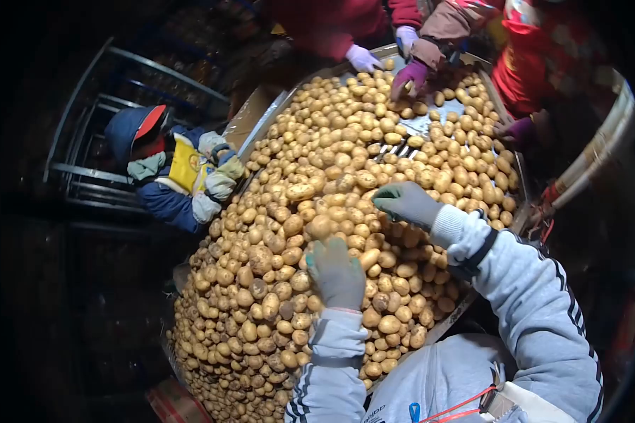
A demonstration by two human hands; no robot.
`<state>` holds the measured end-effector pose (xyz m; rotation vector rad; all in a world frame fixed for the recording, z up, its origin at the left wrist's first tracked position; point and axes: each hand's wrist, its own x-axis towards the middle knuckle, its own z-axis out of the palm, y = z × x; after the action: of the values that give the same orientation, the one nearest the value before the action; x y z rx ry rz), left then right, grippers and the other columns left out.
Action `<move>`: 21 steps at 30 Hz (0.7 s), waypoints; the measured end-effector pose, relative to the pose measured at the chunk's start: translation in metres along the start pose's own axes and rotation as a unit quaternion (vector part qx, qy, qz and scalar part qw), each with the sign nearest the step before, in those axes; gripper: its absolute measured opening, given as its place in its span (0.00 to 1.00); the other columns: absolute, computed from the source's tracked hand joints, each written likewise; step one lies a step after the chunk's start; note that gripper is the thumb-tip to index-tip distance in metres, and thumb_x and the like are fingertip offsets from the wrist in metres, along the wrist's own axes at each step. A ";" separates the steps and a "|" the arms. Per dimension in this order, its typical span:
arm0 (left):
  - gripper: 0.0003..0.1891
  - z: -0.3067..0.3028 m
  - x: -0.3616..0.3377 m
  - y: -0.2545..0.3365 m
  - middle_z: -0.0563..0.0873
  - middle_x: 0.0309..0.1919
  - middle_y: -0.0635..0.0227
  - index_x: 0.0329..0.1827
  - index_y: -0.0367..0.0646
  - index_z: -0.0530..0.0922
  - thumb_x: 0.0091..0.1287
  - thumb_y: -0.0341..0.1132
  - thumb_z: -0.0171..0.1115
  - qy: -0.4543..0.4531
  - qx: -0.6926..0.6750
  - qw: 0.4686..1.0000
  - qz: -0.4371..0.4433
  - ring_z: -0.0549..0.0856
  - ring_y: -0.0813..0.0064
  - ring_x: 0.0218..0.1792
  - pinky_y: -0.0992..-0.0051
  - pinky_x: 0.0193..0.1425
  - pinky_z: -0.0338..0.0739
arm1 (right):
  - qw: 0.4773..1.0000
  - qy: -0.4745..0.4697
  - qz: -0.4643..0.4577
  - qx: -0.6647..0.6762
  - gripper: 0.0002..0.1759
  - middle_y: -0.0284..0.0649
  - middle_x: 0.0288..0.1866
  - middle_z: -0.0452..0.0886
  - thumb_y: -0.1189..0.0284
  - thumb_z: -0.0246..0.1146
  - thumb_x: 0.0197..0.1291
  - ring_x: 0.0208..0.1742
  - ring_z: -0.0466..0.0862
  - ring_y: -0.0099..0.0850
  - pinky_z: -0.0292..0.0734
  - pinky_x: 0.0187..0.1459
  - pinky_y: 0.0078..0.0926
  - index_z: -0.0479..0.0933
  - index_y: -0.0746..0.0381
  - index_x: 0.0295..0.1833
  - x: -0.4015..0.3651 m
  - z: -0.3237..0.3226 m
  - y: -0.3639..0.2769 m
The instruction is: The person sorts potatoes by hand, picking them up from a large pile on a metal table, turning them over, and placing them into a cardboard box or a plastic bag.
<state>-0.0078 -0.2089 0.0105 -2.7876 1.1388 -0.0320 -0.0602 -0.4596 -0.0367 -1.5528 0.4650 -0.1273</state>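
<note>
A large heap of yellow-brown potatoes (261, 261) covers the sorting table in front of me. My left hand (337, 276), in a grey glove with greenish fingertips, reaches over the middle of the heap. Its fingers are apart, and one potato (319, 226) lies just beyond the fingertips. Farther right, my right hand (409, 204) in a matching glove hovers over the potatoes with its fingers loosely bent and apart; I see nothing in it. The underside of each hand is hidden.
Across the table, a co-worker's purple-gloved hand (410, 79) and a lilac-gloved hand (363, 58) are among the potatoes. Another person in a blue cap (135, 132) stands at the left edge. Metal rails (169, 74) rise behind. A pale pole (591, 163) slants at right.
</note>
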 end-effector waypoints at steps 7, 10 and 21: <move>0.27 0.011 -0.010 -0.007 0.86 0.62 0.55 0.65 0.43 0.83 0.63 0.44 0.71 0.102 -0.120 0.983 0.092 0.78 0.50 0.69 0.40 0.79 0.62 | 0.965 -0.023 -0.133 -0.225 0.37 0.51 0.75 0.81 0.52 0.68 0.66 0.75 0.80 0.50 0.74 0.76 0.44 0.77 0.56 0.77 0.124 0.090 -0.060; 0.27 0.000 -0.012 -0.007 0.87 0.63 0.52 0.63 0.38 0.85 0.62 0.41 0.73 0.086 -0.176 0.977 0.082 0.80 0.47 0.68 0.43 0.79 0.66 | 0.954 -0.037 -0.146 -0.260 0.39 0.51 0.76 0.80 0.54 0.69 0.65 0.76 0.79 0.50 0.72 0.77 0.43 0.74 0.56 0.79 0.162 0.133 -0.056; 0.25 -0.023 0.066 -0.109 0.82 0.70 0.46 0.74 0.41 0.80 0.74 0.36 0.63 0.081 -0.277 0.951 -0.108 0.81 0.48 0.71 0.57 0.77 0.75 | 0.889 -0.138 0.107 0.424 0.22 0.44 0.54 0.87 0.60 0.71 0.73 0.51 0.90 0.37 0.90 0.41 0.32 0.81 0.60 0.65 0.084 0.042 -0.024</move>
<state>0.1139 -0.1807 0.0452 -3.4589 0.9875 0.0455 0.0358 -0.4521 -0.0325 -0.6342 0.2865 0.0623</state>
